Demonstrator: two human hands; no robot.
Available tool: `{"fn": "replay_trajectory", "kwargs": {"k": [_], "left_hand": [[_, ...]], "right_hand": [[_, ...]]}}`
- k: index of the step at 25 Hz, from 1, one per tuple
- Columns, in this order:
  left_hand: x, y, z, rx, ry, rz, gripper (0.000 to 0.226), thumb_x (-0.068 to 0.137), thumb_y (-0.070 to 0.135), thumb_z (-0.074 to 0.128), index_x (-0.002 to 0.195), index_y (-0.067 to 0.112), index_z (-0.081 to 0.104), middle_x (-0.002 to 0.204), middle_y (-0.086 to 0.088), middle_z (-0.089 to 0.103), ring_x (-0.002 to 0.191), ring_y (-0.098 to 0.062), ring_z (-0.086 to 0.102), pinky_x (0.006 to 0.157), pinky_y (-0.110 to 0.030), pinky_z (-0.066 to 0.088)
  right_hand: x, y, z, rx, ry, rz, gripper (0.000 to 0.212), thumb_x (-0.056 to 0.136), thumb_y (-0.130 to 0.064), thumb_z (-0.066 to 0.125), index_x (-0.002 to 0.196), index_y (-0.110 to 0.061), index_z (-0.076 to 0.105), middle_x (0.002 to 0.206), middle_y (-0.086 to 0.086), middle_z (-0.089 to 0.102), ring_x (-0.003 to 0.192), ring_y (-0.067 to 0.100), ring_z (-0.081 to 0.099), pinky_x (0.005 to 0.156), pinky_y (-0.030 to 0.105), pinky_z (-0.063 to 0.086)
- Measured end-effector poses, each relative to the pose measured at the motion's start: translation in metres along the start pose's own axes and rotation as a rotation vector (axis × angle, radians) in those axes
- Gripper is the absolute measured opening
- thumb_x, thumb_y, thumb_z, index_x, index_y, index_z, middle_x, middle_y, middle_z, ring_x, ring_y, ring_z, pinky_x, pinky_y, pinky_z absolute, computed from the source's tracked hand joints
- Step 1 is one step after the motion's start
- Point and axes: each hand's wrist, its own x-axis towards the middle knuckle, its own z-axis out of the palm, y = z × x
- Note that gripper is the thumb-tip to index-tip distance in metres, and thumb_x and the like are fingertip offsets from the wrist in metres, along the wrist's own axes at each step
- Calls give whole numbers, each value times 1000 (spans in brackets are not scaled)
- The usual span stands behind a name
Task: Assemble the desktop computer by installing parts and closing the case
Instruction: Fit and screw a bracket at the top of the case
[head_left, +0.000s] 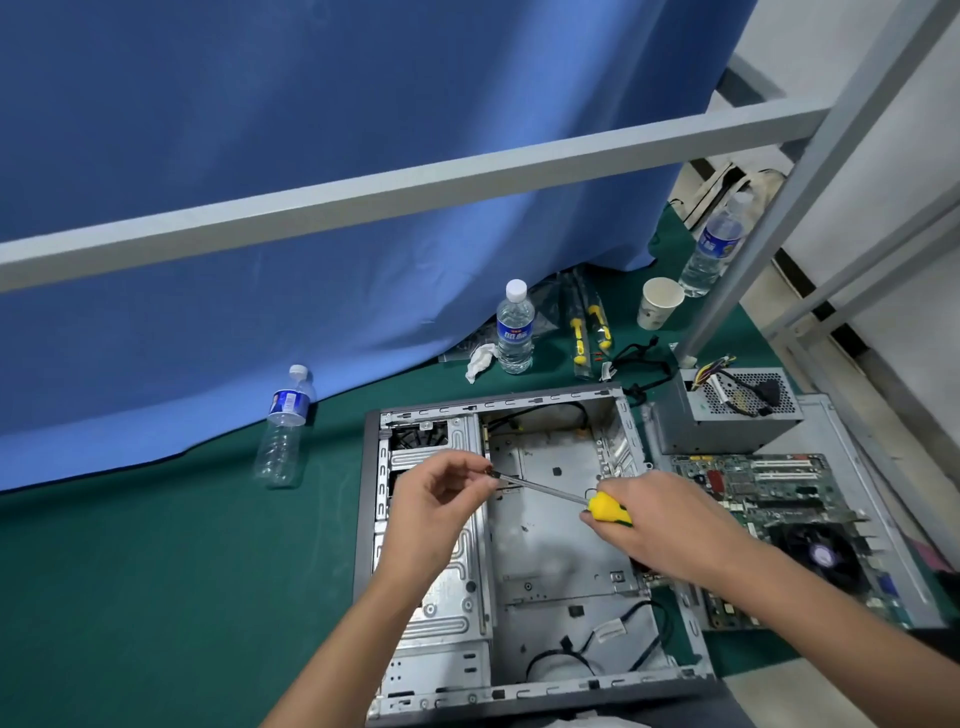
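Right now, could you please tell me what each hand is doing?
Left hand: pinches the screwdriver tip.
Right hand: grips the screwdriver's yellow handle.

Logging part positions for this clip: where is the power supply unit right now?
In the head view the power supply unit sits outside the open computer case, on the green mat by the case's far right corner, just beyond the motherboard.

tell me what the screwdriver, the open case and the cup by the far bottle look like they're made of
The yellow-handled screwdriver: bright, thin shaft looks like polished steel; the glossy yellow handle is probably plastic. The open grey computer case: dull silver stamped panels with ribs suggest bare sheet metal. The small white cup: matte with a thin rolled rim, likely paper.
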Motion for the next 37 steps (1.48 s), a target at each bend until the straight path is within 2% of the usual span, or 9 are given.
{"fn": "replay_trajectory", "kwargs": {"k": [4, 7, 10, 15, 23, 26, 30, 33, 37], "left_hand": [[0, 5, -1, -35, 19, -2, 16, 69, 18, 80, 84, 17, 73, 79, -4, 71, 74, -13, 64, 72, -24, 53], [-1, 5, -3, -24, 5, -14, 19, 67, 22, 79, 84, 16, 73, 78, -1, 72, 73, -11, 65, 71, -23, 54], [-2, 5, -7, 73, -23, -3, 14, 74, 13, 80, 84, 19, 72, 79, 1, 73, 74, -11, 66, 73, -25, 56], [-1, 10, -13, 190, -49, 26, 18, 78, 4, 80, 82, 20, 72, 74, 5, 72, 70, -7, 65, 72, -24, 55], [-4, 12, -14, 164, -36, 33, 18, 77, 1, 79, 80, 17, 71, 69, 7, 71, 65, -4, 64, 53, -10, 44], [-6, 12, -15, 206, -44, 42, 18, 77, 2, 80, 80, 18, 72, 70, 8, 71, 65, -2, 64, 48, -6, 41], [-4, 12, -15, 202, -42, 33, 19, 77, 2, 79, 79, 19, 72, 71, 10, 72, 65, -1, 64, 49, -7, 43], [-6, 9, -15, 179, -20, 10, 19, 77, 2, 79, 79, 19, 72, 73, 6, 73, 67, -3, 65, 57, -11, 48], [-7, 8, -16, 200, -13, 19, 18, 77, 2, 80, 80, 19, 73, 73, 6, 73, 64, -1, 64, 51, -9, 43]], "right_hand": [[2, 0, -4, -11, 2, 11, 34, 93, -57, 47, 73, -29, 45, 68, -9, 55, 64, 13, 55, 51, 25, 34], [2, 1, -6, -47, 1, 10, 33, 94, -55, 47, 80, -25, 53, 74, -5, 62, 69, 16, 60, 57, 28, 42], [3, 1, -6, -105, -3, -2, 26, 93, -48, 48, 83, -24, 55, 74, -4, 63, 68, 16, 60, 60, 30, 49], [2, -4, -3, -165, 6, -24, 17, 92, -41, 48, 86, -26, 54, 72, -4, 61, 64, 18, 57, 55, 29, 39], [1, -7, -5, -103, -9, -9, 20, 92, -43, 49, 80, -27, 49, 73, -4, 62, 68, 19, 60, 59, 32, 49], [0, -10, -8, -136, -24, -25, 14, 91, -37, 48, 82, -27, 48, 75, -2, 62, 69, 21, 59, 57, 31, 45], [0, -11, -12, -191, -26, -37, 14, 93, -35, 47, 89, -23, 54, 78, 0, 64, 71, 24, 61, 56, 31, 41], [-1, -13, -12, -190, -39, -35, 11, 92, -33, 46, 85, -24, 46, 73, -1, 57, 67, 23, 55, 57, 31, 42], [-4, -14, -10, -178, -46, -23, 10, 91, -32, 46, 84, -25, 45, 74, -2, 57, 70, 23, 58, 62, 32, 50]]}}
